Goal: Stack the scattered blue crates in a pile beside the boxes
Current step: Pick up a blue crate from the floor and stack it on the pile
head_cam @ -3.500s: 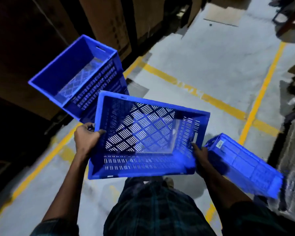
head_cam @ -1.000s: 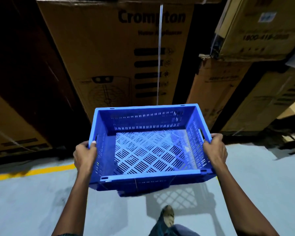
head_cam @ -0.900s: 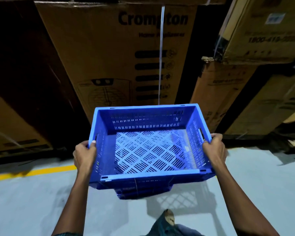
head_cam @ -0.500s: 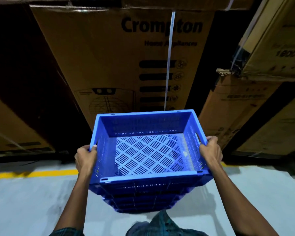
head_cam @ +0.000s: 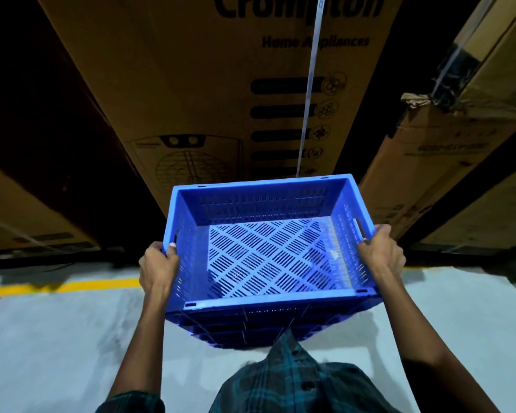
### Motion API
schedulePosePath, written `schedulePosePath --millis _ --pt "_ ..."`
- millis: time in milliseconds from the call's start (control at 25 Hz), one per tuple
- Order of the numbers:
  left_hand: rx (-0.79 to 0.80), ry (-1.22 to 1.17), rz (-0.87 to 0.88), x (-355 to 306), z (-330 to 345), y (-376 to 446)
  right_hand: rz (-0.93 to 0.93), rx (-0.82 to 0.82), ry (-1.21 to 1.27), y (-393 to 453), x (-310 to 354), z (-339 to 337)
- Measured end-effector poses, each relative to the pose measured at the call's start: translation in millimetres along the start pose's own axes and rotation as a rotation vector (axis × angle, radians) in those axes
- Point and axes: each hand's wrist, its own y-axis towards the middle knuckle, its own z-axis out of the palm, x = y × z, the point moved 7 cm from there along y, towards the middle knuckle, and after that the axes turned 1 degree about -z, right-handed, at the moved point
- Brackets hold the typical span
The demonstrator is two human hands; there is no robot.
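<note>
I hold an empty blue slotted crate [head_cam: 268,257] level in front of me, its open top facing up. My left hand [head_cam: 158,268] grips its left rim by the handle slot. Gripping the right rim is my right hand [head_cam: 382,253]. Under it show the stepped blue edges of another crate [head_cam: 245,335]; how many lie below, and whether the held crate rests on them, I cannot tell. The crates are right in front of the tall cardboard boxes [head_cam: 209,93].
Large brown cartons stand close ahead, more of them leaning at the right [head_cam: 447,162]. A yellow line [head_cam: 63,286] runs along the grey concrete floor [head_cam: 57,347] at the foot of the boxes. My checked shirt [head_cam: 292,380] fills the bottom edge.
I carried the crate from the open floor to the boxes. In the last second it came lower and closer to them, and more blue crate edges appeared beneath it.
</note>
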Motion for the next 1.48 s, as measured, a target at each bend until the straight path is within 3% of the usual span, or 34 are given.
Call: schedulePosePath --millis 200,400,1000,1480 --pt "0.029 0.097 0.052 -4 -2 2 -0.016 0.097 -0.008 -12 -6 1" --pt "0.042 0.177 0.110 -15 -6 9 -0.076 0.048 -0.012 -35 -7 4" --pt "0.040 0.106 0.183 -18 -14 6 -0.125 0.082 0.143 -13 2 8" --pt "0.045 0.199 0.190 -16 -13 14 -0.100 0.116 -0.059 -23 8 14"
